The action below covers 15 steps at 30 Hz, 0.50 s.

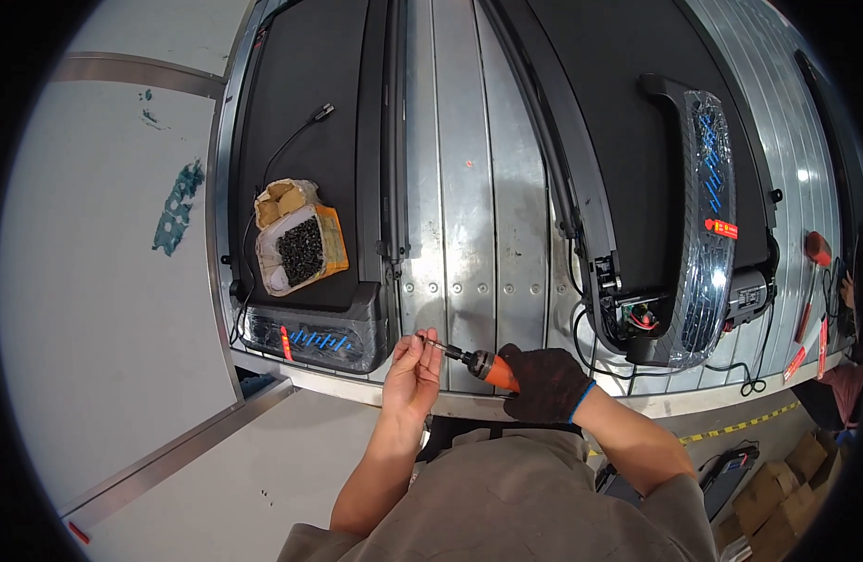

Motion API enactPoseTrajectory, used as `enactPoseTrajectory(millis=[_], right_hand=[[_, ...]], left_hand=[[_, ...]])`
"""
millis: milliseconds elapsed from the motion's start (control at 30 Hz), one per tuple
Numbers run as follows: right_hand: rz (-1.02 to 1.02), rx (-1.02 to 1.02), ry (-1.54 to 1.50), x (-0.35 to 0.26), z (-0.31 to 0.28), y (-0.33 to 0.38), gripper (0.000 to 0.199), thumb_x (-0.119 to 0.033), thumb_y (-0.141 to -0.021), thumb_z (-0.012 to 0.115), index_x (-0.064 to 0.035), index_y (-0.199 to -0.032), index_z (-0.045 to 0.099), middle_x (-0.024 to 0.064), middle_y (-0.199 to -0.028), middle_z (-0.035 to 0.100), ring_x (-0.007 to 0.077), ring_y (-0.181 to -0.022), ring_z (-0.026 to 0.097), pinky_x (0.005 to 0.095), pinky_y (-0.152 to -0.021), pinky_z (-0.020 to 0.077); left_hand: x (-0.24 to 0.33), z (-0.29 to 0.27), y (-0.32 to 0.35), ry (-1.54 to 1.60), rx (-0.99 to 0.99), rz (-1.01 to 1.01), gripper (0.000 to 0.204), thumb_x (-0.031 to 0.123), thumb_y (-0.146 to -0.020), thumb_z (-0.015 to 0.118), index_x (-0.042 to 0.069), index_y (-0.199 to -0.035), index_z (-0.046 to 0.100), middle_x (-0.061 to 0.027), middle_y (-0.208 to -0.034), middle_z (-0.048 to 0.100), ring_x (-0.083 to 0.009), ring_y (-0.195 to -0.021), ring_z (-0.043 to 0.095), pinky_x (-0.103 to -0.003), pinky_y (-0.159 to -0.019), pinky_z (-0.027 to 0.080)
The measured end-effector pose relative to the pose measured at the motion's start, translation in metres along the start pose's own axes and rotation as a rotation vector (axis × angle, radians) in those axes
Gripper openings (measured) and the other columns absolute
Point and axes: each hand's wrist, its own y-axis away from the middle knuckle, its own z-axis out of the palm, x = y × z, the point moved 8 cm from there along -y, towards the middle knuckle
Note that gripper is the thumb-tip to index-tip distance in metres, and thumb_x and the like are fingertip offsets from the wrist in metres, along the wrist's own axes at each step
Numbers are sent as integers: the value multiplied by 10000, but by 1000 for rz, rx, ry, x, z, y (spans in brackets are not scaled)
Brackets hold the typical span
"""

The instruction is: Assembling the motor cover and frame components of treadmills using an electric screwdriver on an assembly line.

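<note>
My right hand (547,386), in a dark glove with a blue cuff, grips an orange and black electric screwdriver (496,372) whose bit points left. At the tip of its bit (441,347) are the pinched fingers of my bare left hand (414,375); whatever small thing they hold is too small to make out. To the left, an open carton (332,242) of small black screws (300,251) rests on the belt of a treadmill (328,159). The treadmill (638,159) on the right has its motor bay (638,316) exposed, with a film-wrapped motor cover (705,234) lying across it.
Both treadmills lie on a metal slatted conveyor (464,187) with a pale front edge (656,405). A black cable (752,385) loops over that edge. At the far right are a red tool (818,248) and another person's hand (848,289). Cardboard boxes (778,496) stand lower right.
</note>
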Motion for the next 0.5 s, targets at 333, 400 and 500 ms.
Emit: enactPoseTrajectory(millis=[333,400,500], right_hand=[[54,-155,-13,-10,-3,0,594,-306,-770,705,-53,-1281,540,201,-957,728,409,-926,710,503,-819,551],[61,-183,-14,-11,-6,0,590,-308,-773,703,-55,-1282,542,204,-962,728,411,-932,708,503,-823,550],[-3,-231,-66,-14,-6,-4,580,-306,-779,699,-59,-1281,549,207,-952,726,415,-929,707,509,-822,549]], left_hand=[[11,3,12,-87,-63,72,69,36,-969,696,103,-969,681,-56,-1098,741,-230,-1140,710,-362,-945,621],[17,6,16,-130,-105,98,82,23,-969,692,102,-983,676,-55,-1101,733,-238,-1125,715,-365,-939,624],[26,19,22,-348,-270,199,112,43,-976,690,110,-1063,666,-60,-1127,709,-230,-1105,701,-396,-982,594]])
